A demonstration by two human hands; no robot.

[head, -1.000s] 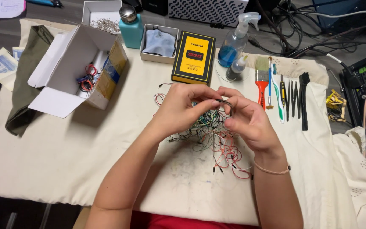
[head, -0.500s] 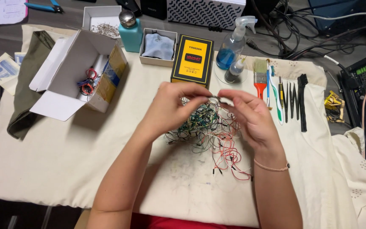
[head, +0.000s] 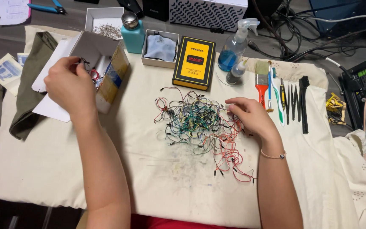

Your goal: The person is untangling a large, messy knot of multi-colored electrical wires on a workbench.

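A tangled pile of thin jumper wires [head: 198,123] in red, green, blue, black and white lies in the middle of a cream cloth [head: 64,169] that covers the surface in front of you. Your right hand [head: 250,118] rests on the right edge of the pile, fingers curled loosely down onto the wires; you cannot tell whether it grips any of them. Your left hand [head: 68,87] is well apart from the pile, to the far left, reaching into an open white cardboard box [head: 100,51]. Its fingertips are pinched together over the box opening, on what looks like a thin dark wire, though that is too small to be sure. A few more wires, red among them, lie inside the box.

Beyond the pile lies a flat yellow and black case [head: 194,62]. To its left stand a small tray holding a blue cloth [head: 159,47] and a teal pump bottle [head: 132,32]. To its right stands a clear spray bottle of blue liquid [head: 234,51]. Further right, a brush with an orange handle [head: 261,85] lies beside a row of slim hand tools [head: 293,104]. A folded olive cloth [head: 30,85] lies left of the box.
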